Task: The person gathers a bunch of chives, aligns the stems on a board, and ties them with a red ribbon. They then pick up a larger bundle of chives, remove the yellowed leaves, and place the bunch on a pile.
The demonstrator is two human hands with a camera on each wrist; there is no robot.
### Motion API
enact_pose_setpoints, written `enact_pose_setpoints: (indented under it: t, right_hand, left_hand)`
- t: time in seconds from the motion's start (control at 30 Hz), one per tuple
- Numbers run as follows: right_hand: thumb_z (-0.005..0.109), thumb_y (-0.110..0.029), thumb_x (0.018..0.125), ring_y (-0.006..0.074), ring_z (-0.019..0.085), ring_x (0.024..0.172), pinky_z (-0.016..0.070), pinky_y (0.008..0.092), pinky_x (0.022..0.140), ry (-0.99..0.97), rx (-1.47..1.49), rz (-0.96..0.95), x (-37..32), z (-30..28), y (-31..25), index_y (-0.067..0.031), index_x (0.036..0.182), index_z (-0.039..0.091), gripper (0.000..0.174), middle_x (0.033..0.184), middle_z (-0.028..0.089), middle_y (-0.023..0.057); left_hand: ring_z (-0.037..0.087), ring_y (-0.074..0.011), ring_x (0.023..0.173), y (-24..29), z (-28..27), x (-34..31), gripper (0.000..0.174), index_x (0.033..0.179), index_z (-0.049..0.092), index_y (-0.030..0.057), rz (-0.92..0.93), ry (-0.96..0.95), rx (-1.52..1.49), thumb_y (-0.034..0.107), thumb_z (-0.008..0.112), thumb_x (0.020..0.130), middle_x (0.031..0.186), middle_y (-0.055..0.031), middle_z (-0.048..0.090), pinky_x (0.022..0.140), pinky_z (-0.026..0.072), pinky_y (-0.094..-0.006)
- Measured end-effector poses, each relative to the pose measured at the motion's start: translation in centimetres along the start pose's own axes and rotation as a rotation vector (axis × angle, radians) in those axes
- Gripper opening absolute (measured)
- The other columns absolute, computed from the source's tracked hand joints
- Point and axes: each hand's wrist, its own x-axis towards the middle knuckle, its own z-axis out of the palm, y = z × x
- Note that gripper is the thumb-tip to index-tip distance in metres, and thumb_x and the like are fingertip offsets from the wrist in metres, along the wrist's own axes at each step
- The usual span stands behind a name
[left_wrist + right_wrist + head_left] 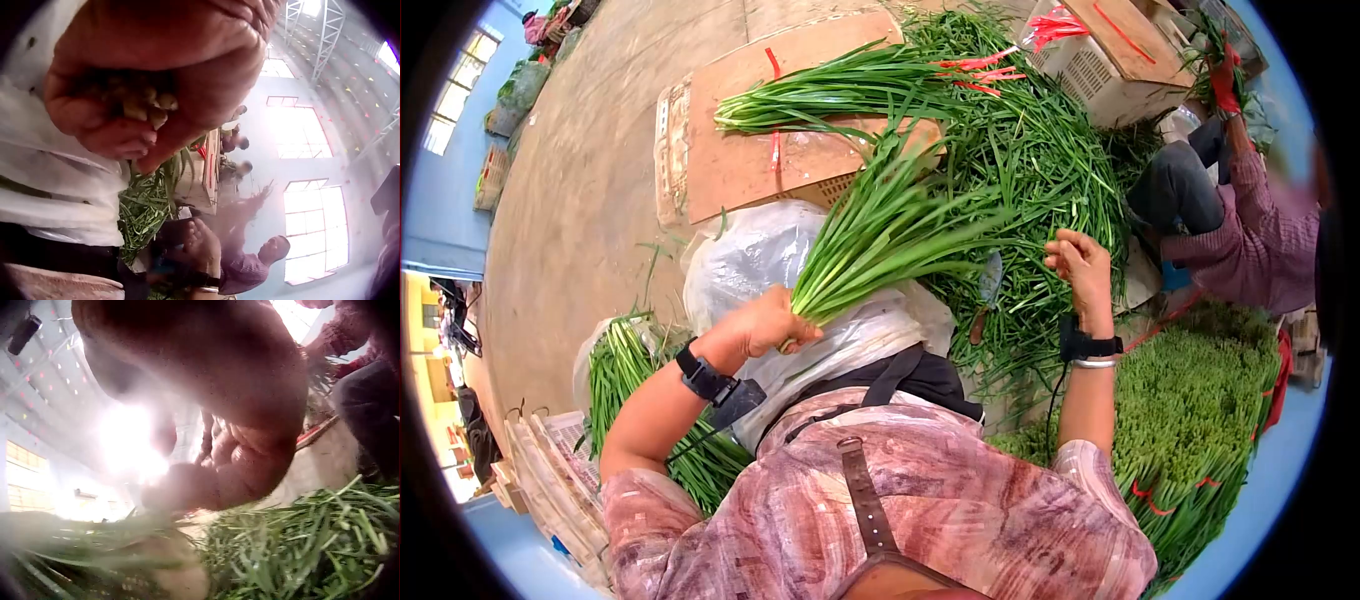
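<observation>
My left hand (775, 322) grips a loose bunch of long green chives (880, 225) by the pale stem ends, over white plastic sheeting (760, 265) on the lap. In the left wrist view, the cut stem ends (147, 109) poke out of the curled palm. The leaves fan out toward the upper right, blurred at their tips. My right hand (1082, 258) hovers at the near right side of a big heap of loose chives (1040, 170), its fingers loosely bent. Between those fingers nothing shows in the right wrist view, where the hand (231, 462) is close above the leaves.
Ahead, a cardboard-topped crate (730, 180) bears a chive bundle (830, 90) and red ties (985, 75). More chives (625, 375) lie at left, with tied bundles (1200, 400) at right. Another person (1240, 230) sits at right beside a second crate (1090, 75).
</observation>
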Motion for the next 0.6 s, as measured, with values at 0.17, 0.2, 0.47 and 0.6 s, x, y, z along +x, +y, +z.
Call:
enact_pose_setpoints:
  t: [0.17,0.2,0.47,0.6]
  right_hand:
    - [0.056,-0.005,0.089,0.0103,0.065,0.067,0.0455,0.0185,0.055,-0.370,0.181,-0.244,-4.2,6.9,-7.3,0.0005,0.106,0.061,0.018,0.090,0.069,0.0081]
    - [0.055,-0.004,0.089,0.0111,0.065,0.067,0.0468,0.0188,0.056,-0.431,0.142,-0.232,-4.5,8.2,-7.9,0.0014,0.106,0.060,0.019,0.092,0.069,0.0091]
    - [0.066,-0.004,0.081,0.0099,0.055,0.053,0.0467,0.0231,0.049,-0.470,-0.232,-0.151,-2.0,17.0,-5.6,0.0090,0.097,0.056,0.024,0.072,0.060,0.0054]
    - [0.066,0.000,0.079,0.0078,0.053,0.054,0.0430,0.0208,0.048,-0.526,-0.104,-0.085,-1.5,17.1,-5.5,0.0043,0.093,0.055,0.018,0.071,0.058,0.0026]
  left_hand:
    - [0.048,-0.0121,0.046,-0.3,1.3,-0.4,0.011,0.076,0.059,0.0022,0.063,-0.038,-0.175,-0.005,0.067,0.073,0.061,-0.0047,0.054,0.040,0.0373,-0.0262]
    - [0.048,-0.0120,0.046,-0.2,1.7,-0.4,0.011,0.076,0.059,0.0022,0.080,-0.043,-0.189,-0.005,0.066,0.073,0.061,-0.0045,0.054,0.040,0.0371,-0.0261]
    - [0.048,-0.0087,0.045,-0.6,5.0,0.8,0.009,0.082,0.060,0.0018,0.260,0.088,-0.079,-0.003,0.065,0.076,0.059,-0.0013,0.054,0.039,0.0369,-0.0258]
    - [0.049,-0.0091,0.046,-0.7,5.8,1.5,0.013,0.082,0.057,0.0030,0.356,0.158,-0.016,-0.001,0.068,0.076,0.060,-0.0018,0.054,0.041,0.0376,-0.0254]
